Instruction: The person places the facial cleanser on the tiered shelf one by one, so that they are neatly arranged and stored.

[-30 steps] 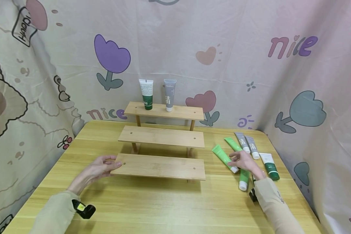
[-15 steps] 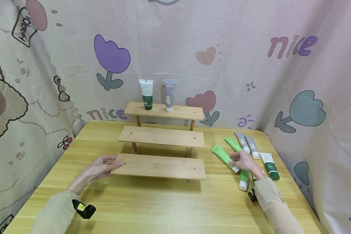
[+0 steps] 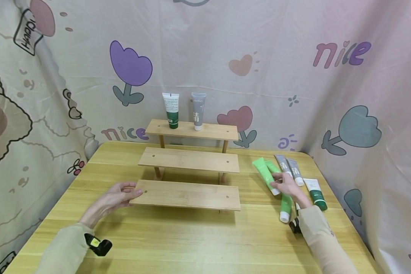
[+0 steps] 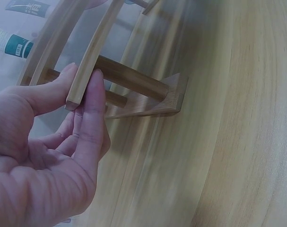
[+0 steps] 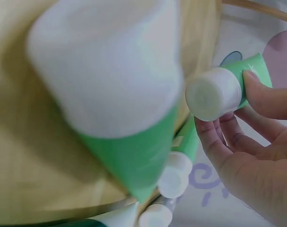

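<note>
My left hand [image 3: 114, 198] pinches the left end of the lowest shelf [image 3: 188, 195] of a three-tier wooden display rack. In the left wrist view, the thumb lies on one face of that board [image 4: 89, 61] and fingers on the other. My right hand [image 3: 289, 186] holds a light green squeeze tube [image 3: 265, 173] near its white cap, tilted above the others. The right wrist view shows the cap [image 5: 212, 94] pointing at the camera, thumb on the green body. Another green tube [image 3: 285, 208] lies beneath the hand, and a further green tube [image 3: 271, 166] is partly covered.
On the top shelf [image 3: 215, 131] stand a white-and-dark-green tube [image 3: 172, 110] and a grey tube [image 3: 198, 110]. Two grey tubes [image 3: 295, 172] and a white-and-green tube [image 3: 316, 195] lie on the table's right side. A printed curtain [image 3: 198, 57] hangs behind.
My right hand has taken hold of the green tube and raised it from the table, shifting it slightly right and turning it more upright. The left hand and rack have stayed put.
</note>
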Action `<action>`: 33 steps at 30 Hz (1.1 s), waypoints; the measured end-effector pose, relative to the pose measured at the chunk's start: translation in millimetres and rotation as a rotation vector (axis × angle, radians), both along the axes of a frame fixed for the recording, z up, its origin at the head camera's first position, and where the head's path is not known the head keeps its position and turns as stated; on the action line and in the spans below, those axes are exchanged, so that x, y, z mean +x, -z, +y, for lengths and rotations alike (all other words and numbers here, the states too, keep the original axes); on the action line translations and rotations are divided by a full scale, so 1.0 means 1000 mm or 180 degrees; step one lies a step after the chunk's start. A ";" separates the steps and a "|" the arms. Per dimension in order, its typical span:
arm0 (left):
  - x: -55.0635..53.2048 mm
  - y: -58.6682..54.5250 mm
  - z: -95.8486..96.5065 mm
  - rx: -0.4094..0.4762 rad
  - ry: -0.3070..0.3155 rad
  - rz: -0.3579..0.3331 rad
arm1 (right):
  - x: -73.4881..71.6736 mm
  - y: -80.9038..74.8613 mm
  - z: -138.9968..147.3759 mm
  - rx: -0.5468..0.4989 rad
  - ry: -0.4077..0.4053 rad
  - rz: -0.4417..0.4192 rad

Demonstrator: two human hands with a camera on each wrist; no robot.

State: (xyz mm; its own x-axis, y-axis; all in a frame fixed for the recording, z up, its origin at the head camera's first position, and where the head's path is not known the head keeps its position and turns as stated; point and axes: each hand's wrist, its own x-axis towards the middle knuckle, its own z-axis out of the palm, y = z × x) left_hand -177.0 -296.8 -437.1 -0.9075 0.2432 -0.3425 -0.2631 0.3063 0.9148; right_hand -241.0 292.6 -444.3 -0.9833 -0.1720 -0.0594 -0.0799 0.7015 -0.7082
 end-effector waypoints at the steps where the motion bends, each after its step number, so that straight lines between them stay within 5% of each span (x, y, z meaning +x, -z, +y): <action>1: 0.000 0.000 0.000 -0.0003 0.0006 -0.0001 | 0.000 -0.001 0.000 -0.0042 0.0010 -0.0007; 6: 0.000 0.000 0.000 -0.0021 0.0023 -0.0001 | -0.004 -0.009 -0.003 -0.0144 0.0051 0.0015; 13: 0.000 0.000 0.000 -0.0012 0.0031 0.0003 | -0.015 -0.022 -0.010 -0.0166 0.0116 0.0497; 22: -0.001 0.001 -0.001 0.0029 0.0044 -0.0008 | -0.027 -0.057 -0.029 -0.0278 0.0360 0.0416; 33: 0.000 0.001 -0.002 0.0031 0.0049 0.0009 | -0.041 -0.086 -0.060 -0.0783 0.0247 0.0594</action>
